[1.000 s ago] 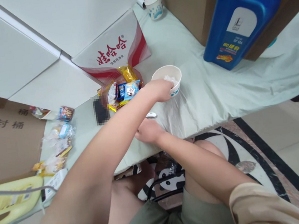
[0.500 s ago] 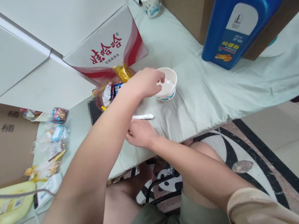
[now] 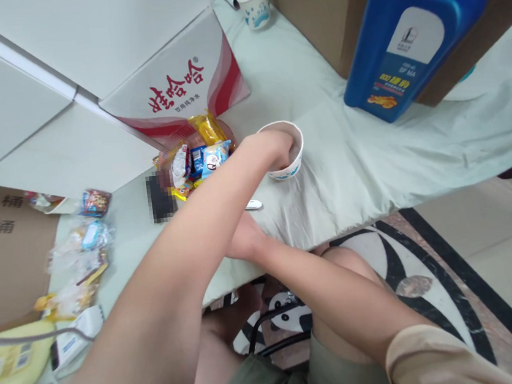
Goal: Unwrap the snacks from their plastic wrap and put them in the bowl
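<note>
My left hand [image 3: 277,150] reaches down inside a white paper cup [image 3: 287,174] with a blue print. Its fingertips are below the rim, so how they are held does not show. Under my crossed left forearm rests my right hand [image 3: 245,237], near the table's front edge, its fingers hidden by that forearm. Just beyond it lies a slim white object [image 3: 254,204], mostly covered, its kind unclear. Left of the cup sits a pinkish clear bowl [image 3: 229,129] of wrapped snacks, among them a light blue packet [image 3: 215,158] and a yellow packet [image 3: 208,128].
A red-and-white carton [image 3: 187,76] stands behind the snacks. At the right is a big blue jug [image 3: 399,46] before a brown box [image 3: 314,19]. Another paper cup [image 3: 256,8] is at the back. Wrappers [image 3: 78,255] and a yellow bottle [image 3: 19,367] lie at the left.
My left hand has gone from over the cup's rim down into it. My left forearm now covers more of my right hand and the white object. The view has shifted slightly.
</note>
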The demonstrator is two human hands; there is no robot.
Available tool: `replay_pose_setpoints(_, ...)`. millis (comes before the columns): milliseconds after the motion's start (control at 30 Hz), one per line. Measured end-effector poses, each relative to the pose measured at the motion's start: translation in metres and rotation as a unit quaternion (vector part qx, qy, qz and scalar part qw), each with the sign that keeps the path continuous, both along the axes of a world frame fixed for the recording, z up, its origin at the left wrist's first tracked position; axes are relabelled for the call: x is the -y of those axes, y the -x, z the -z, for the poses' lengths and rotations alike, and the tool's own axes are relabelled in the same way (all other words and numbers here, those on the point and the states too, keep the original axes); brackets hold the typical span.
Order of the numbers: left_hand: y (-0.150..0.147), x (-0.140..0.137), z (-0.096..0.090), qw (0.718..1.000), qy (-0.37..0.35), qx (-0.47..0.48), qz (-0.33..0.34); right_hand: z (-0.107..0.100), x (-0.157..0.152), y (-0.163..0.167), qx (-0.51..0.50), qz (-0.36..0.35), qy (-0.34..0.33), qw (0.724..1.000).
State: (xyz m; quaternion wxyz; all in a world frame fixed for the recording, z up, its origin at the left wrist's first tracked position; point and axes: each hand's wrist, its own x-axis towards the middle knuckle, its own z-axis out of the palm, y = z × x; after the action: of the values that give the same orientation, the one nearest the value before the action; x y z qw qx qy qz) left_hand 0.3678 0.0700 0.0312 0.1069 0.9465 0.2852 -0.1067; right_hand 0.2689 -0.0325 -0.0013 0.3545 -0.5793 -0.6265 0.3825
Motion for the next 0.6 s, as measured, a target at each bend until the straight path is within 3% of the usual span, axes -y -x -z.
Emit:
replay_pose_setpoints(100, 0.001, 0.011, -0.030, 0.995, 0.021, -0.095, 0.007, 0.001, 0.000, 0.002, 0.027, 0.006, -0.011, 1.000)
replay_pose_setpoints(233, 0.018, 0.012, -0.079, 0.999, 0.006, -0.031, -0.021, 0.004, 0.002, 0.002, 0.070, -0.006, -0.044, 0.997)
replay_pose_setpoints(267, 0.029, 0.013, -0.089, 0.999, -0.005, 0.027, -0.021, 0.005, 0.002, 0.001, 0.075, -0.004, -0.051, 0.996)
replay_pose_setpoints(300, 0.043, 0.017, -0.095, 0.985, -0.005, 0.172, -0.031, 0.006, 0.003, 0.000, 0.076, -0.002, -0.056, 0.996)
replay_pose_setpoints(333, 0.061, 0.022, -0.098, 0.947, -0.001, 0.317, -0.055, 0.007, 0.003, -0.001, 0.078, 0.002, -0.056, 0.995)
replay_pose_setpoints(433, 0.125, 0.046, -0.081, 0.807, 0.024, 0.574, -0.139, 0.010, 0.005, -0.003, 0.078, 0.014, -0.051, 0.996)
replay_pose_setpoints(500, 0.168, 0.061, -0.053, 0.787, 0.034, 0.589, -0.180, 0.012, 0.006, -0.002, 0.070, 0.022, -0.056, 0.996)
replay_pose_setpoints(600, 0.215, 0.069, -0.012, 0.786, 0.025, 0.569, -0.239, 0.010, 0.008, 0.008, 0.049, 0.018, -0.069, 0.996)
